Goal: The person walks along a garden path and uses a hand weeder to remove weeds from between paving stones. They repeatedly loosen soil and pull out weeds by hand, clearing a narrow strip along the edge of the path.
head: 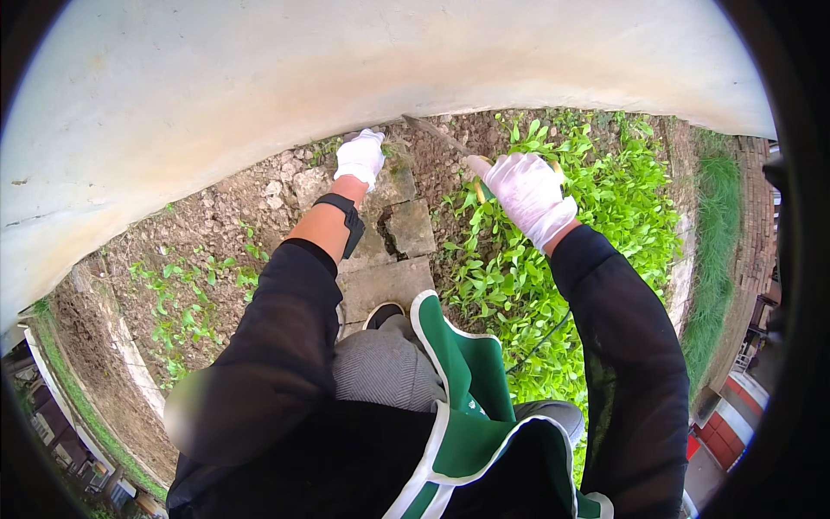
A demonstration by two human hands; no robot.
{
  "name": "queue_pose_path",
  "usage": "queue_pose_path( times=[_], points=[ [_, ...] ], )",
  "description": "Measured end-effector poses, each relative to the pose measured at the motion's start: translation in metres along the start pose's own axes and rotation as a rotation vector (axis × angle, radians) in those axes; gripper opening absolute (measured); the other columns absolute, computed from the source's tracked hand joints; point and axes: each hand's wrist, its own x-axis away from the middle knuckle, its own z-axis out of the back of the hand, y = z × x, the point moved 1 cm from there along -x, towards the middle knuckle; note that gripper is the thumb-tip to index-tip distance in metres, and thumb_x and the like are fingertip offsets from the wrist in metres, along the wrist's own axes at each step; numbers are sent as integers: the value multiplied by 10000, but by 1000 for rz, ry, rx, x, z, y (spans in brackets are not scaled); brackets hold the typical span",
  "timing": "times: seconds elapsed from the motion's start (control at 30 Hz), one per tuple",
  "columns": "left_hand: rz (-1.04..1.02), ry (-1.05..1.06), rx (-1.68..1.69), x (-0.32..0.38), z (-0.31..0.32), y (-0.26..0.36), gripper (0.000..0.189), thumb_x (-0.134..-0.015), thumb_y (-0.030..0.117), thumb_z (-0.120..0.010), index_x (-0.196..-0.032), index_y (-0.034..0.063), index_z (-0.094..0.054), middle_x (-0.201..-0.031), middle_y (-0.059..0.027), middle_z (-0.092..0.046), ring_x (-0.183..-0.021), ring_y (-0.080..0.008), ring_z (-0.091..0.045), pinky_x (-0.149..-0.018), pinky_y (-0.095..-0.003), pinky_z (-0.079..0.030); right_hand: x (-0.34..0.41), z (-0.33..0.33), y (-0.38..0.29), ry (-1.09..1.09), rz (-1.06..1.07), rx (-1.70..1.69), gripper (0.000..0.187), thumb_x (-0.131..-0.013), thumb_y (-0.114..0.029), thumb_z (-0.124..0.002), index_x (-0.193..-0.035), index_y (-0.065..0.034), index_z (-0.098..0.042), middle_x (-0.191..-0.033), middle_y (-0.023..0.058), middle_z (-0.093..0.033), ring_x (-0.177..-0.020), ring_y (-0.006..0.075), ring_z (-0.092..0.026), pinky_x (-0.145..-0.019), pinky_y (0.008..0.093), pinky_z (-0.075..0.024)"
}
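Note:
My right hand, in a thin white glove, grips the yellow-and-green handle of a garden hand tool. Its long, pointed blade looks soil-brown and reaches left to the foot of the pale wall. At the wall's base is my left hand, also gloved in white, with its fingers bent down and mostly hidden. Small green weeds show beside it, above a mossy paving slab. Whether the left hand holds anything is hidden. A black strap device circles my left wrist.
Dense leafy seedlings fill the bed below and beside my right hand. Rubbly soil with sparse seedlings lies left. Cracked paving slabs run between, with my shoe on them. A green apron hangs before me.

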Motion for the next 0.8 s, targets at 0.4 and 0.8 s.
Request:
queue_pose_path(
  times=[0.4, 0.8],
  points=[
    [26, 111, 84, 13, 3, -16, 422, -725, 79, -515, -1138, 140, -577, -1134, -96, -575, -995, -269, -575, -817, -385, -468, -41, -25, -22, -189, 56, -2, 187, -792, -138, -531, -978, -141, -522, -739, -15, -573, -736, 169, -590, -619, 312, -411],
    [-177, -55, -317, -48, -6, 29, 292, -703, 69, -617, -994, 77, -632, -1060, -147, -613, -976, -295, -595, -830, -380, -483, 59, -27, -47, -221, -806, -1018, 464, -720, -47, -592, -1114, -291, -598, -812, 107, -628, -766, 283, -610, -670, 378, -481]
  ],
)
